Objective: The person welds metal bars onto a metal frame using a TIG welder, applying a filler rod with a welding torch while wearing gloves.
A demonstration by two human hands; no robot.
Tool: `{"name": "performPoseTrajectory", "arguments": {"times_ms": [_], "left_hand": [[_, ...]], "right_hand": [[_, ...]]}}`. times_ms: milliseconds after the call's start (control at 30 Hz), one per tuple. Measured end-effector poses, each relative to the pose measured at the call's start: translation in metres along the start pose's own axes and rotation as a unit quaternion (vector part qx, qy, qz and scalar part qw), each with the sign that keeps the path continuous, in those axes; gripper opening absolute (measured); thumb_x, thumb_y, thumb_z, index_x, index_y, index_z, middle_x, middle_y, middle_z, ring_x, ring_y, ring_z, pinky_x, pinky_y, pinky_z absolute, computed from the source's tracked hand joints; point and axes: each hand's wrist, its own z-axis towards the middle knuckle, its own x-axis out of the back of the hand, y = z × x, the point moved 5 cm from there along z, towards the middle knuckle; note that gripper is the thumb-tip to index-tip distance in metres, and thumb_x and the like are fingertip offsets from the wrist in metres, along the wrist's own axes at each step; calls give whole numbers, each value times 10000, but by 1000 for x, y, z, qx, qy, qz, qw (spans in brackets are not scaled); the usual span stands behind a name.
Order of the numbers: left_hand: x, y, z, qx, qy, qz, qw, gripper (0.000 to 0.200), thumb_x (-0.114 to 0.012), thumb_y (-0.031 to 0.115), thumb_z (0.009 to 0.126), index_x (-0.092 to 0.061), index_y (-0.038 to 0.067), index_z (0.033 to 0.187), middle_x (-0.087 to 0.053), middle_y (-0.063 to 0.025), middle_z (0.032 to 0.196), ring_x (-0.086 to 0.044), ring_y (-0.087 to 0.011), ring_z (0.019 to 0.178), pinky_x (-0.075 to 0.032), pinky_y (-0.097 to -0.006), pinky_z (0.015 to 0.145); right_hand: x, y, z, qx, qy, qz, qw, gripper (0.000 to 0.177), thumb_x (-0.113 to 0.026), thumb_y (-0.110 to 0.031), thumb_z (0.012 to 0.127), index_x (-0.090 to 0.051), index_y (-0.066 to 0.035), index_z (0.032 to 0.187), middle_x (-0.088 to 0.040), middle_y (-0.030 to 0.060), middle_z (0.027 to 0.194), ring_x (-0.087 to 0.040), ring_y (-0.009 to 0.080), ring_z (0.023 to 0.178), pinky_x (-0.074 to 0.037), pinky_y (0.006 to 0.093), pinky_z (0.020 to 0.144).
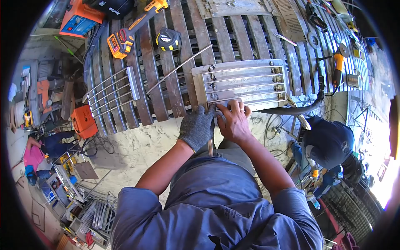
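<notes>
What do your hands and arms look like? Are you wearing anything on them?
My left hand wears a dark grey, speckled glove that looks knitted and stops at the wrist. My right hand has no glove, just a thin ring on one finger. Both my sleeves are short and blue-grey, like the rest of my shirt, and my forearms have nothing on them.

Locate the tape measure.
Head view, upper left of centre: the tape measure lies on the slatted bench, just right of the yellow-and-black power tool.
</notes>
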Motion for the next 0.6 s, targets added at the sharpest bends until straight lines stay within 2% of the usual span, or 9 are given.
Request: {"name": "performPoseTrajectory", "arguments": {"times_ms": [600], "left_hand": [[-2,1,-3,-15,5,-3,1000,547,-701,277,990,-619,90,1497,-603,-165,1013,-709,-369,700,-579,-519,611]], "right_hand": [[2,0,-2,0,-37,11,999,528,-763,-260,936,-694,-144,1447,-530,174,1215,-519,370,1169,-352,540,1057]]}}
